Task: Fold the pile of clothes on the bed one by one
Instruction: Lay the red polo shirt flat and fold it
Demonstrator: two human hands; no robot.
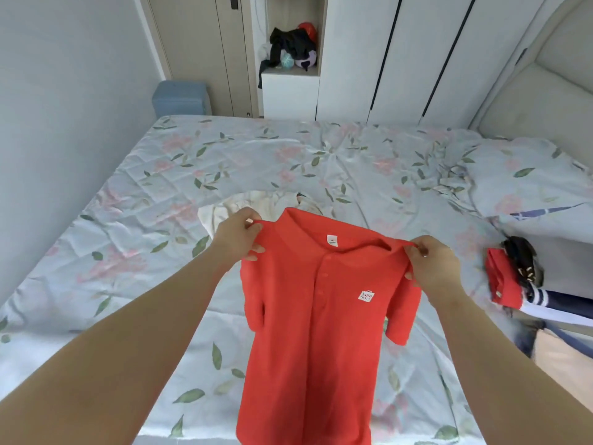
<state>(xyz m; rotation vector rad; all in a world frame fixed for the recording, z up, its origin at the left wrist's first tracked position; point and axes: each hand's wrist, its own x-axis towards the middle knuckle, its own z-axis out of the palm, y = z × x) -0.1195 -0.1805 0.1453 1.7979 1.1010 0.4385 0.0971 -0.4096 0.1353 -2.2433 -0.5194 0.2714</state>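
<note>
Shirt [308,332] hangs mid-frame over the bed [128,203], with the left hand [239,234] and right hand [433,261] each pinching a shoulder. Thin pinches, so one could slip and drop it crumpled, I'd guess. Soft red knit, floppy collar, button placket. Cream top [224,207] lies rumpled behind; pile [510,277] sits at right.

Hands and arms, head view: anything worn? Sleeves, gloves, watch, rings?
Nothing worn that shows. The left hand and right hand have no gloves, and there is no watch or bracelet at either wrist. The left forearm and right forearm are uncovered to the frame edge, with no sleeve in view. No ring is plainly visible; too small to be sure.
</note>
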